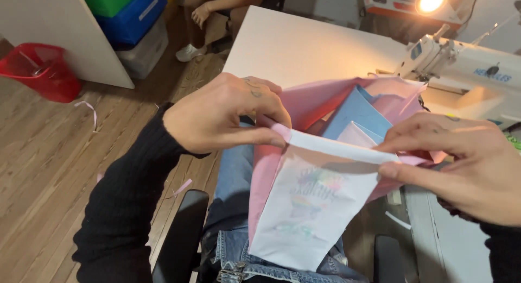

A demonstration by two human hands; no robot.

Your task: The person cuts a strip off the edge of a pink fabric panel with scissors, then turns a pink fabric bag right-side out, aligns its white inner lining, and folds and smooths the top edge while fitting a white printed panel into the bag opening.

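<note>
Pink and white cloth fills the frame: a person seated at a sewing station holds a small fabric pouch (312, 207) open in front of the sewing machine (467, 71). The left hand (217, 117) pinches the folded white top edge at one end, thumb and forefinger pressed tight on the cloth; the right hand (467, 163) pinches the other end the same way, so the hem is stretched taut between them. The pouch hangs below that edge over the person's lap, just in front of the machine's white table (293, 44), its white panel bearing a faint multicoloured print.

Inside the open mouth, on the machine side, lie a light blue piece of cloth (358, 112) and a paler white piece (355, 135), with more pink fabric (331, 98) folded behind them. Whether these are loose or sewn in cannot be told.

The grip looks slight, fingertips only: should either pinch slip, the fold would likely spring open and the hem lose its line, and the inner pieces might slide out towards the floor.

Well away from the machine, a red bin (40, 71) stands on the wood floor (49, 169), its contents unclear, beside stacked green, blue and clear storage boxes (135, 27). Another person sits beyond the table.
</note>
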